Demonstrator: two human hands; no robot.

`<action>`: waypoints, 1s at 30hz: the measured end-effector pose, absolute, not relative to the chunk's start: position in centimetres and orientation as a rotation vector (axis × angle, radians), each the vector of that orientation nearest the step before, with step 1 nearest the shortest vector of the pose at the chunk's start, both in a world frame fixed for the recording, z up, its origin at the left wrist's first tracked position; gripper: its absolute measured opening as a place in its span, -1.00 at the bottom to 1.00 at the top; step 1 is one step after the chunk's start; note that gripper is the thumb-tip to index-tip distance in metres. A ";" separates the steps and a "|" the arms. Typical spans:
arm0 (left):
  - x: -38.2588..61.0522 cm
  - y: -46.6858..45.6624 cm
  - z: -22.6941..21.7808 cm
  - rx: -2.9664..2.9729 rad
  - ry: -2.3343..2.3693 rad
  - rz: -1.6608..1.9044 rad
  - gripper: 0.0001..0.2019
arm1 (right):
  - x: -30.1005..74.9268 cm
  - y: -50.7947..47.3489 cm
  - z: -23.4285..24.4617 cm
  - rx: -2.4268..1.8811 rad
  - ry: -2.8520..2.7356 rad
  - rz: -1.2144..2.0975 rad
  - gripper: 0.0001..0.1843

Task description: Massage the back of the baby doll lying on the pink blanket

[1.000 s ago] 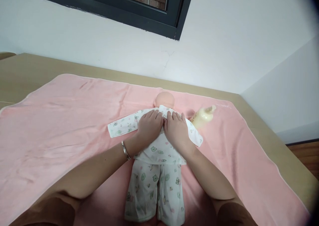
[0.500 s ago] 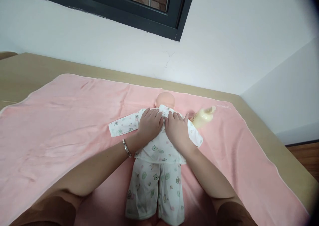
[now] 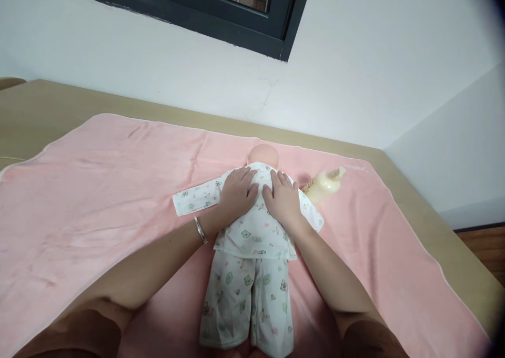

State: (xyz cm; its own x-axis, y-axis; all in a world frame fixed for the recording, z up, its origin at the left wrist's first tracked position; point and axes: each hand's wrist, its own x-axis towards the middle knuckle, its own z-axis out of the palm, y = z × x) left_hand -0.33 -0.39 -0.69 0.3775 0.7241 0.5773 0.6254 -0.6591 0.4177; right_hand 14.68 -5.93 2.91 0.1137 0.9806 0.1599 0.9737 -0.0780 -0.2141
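Note:
A baby doll [image 3: 263, 155] lies face down or with its face hidden, its head toward the wall. It wears a white printed shirt [image 3: 255, 233] and matching trousers [image 3: 231, 300]. My left hand [image 3: 238, 192] rests flat on the left side of the shirt's upper part, fingers stretched out and open. On the right side, my right hand [image 3: 283, 199] lies flat and open on the same shirt, fingers spread. Both thumbs point inward with a strip of shirt between them. The shirt's left sleeve [image 3: 197, 197] stretches out sideways across the blanket.
A pink blanket [image 3: 130, 190] covers much of the wooden table [image 3: 414, 211]. A pale yellow pump bottle [image 3: 325, 183] lies on its side right of the doll. Behind the table stand a white wall [image 3: 339, 84] and a dark window frame [image 3: 260, 34].
My hands stay on the shirt and have drawn slightly apart, thumbs now more spread from the fingers. The whole view has shifted a little.

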 end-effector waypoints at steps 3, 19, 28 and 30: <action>-0.4 -0.3 -0.7 2.485 1.237 1.140 -0.59 | 14.6 -6.1 3.0 -2.124 -1.923 0.055 -0.37; -0.4 -0.6 -0.4 2.562 1.348 0.992 -0.51 | 17.3 -4.5 3.4 -1.890 -2.092 0.188 -0.35; 0.1 -1.8 0.3 2.747 1.378 0.973 -0.63 | 15.5 -6.1 4.4 -1.971 -2.254 -0.090 -0.40; 0.1 -2.0 0.3 2.746 1.345 1.018 -0.69 | 14.5 -7.2 5.0 -2.017 -2.297 -0.201 -0.41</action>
State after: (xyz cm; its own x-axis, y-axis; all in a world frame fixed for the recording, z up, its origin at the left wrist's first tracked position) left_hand 0.09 -1.99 0.28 0.4529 0.6845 0.5713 0.7358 -0.6488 0.1941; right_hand 14.51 -7.16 5.05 -0.1313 0.9807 0.1447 0.9910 0.1257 0.0467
